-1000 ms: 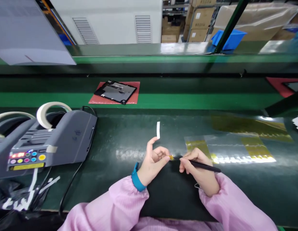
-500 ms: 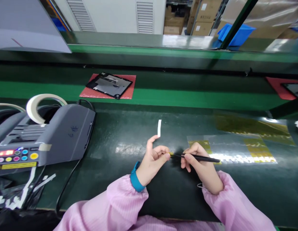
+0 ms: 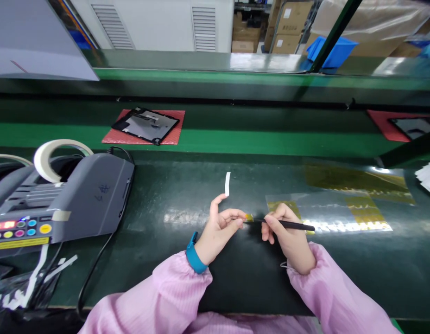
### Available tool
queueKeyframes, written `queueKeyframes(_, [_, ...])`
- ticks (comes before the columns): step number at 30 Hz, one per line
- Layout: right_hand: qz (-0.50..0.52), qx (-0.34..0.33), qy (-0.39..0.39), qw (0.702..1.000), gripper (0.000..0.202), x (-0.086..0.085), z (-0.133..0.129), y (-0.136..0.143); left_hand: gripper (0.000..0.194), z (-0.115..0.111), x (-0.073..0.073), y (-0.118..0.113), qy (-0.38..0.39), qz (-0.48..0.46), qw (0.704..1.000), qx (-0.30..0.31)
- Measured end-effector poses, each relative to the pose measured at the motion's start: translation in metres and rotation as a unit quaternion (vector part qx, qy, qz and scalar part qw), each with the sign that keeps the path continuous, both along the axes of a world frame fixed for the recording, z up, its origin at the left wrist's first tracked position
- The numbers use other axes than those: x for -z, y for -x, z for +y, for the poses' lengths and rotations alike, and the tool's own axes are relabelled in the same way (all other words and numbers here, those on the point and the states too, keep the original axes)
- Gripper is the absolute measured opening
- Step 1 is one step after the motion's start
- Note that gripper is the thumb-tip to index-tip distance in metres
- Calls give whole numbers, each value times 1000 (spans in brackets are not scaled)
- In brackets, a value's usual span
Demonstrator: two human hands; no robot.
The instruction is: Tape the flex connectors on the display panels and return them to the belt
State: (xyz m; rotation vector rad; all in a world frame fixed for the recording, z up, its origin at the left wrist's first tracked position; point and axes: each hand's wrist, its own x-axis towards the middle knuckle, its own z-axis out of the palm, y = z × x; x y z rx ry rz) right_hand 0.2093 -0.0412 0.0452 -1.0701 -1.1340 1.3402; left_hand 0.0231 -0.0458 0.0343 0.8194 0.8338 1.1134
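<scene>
My left hand [image 3: 218,232], with a teal band at the wrist, pinches a small part between thumb and fingertip. An amber tab [image 3: 249,217] shows beyond the pinch; most of the part is hidden by the fingers. A strip of white tape [image 3: 227,184] sticks up from the tip of the raised index finger. Black tweezers [image 3: 298,226] lie in the closed grip of my right hand [image 3: 286,236]. Their tips point left and meet the part beside the amber tab; whether they grip it I cannot tell. Both hands are above the dark green bench [image 3: 246,287].
A grey tape dispenser [image 3: 93,195] with a white tape roll [image 3: 44,160] stands at left, tape scraps and cables below. At the back, a black-framed panel [image 3: 148,125] lies on pink bubble wrap [image 3: 175,134]. Clear film with amber strips [image 3: 368,211] lies at right.
More of the amber tab shows between my hands, beyond the left fingertips. Both hands keep their grips. The whole view has shifted slightly, with the bench things lying a little further left.
</scene>
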Motion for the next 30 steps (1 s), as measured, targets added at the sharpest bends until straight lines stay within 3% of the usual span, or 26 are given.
queueKeyframes(6, [60, 72, 11, 996, 44, 3, 29, -9, 66, 26, 1, 9, 56, -37, 997, -24])
queueKeyframes(12, [120, 133, 39, 983, 54, -6, 67, -7, 59, 51, -1, 25, 54, -44, 995, -73])
queueKeyframes(21, [187, 106, 98, 972, 50, 13, 77, -12, 59, 48, -5, 37, 105, -69, 990, -63])
queueKeyframes(30, [293, 99, 159, 938, 43, 14, 81, -18, 57, 47, -5, 42, 111, -80, 990, -38])
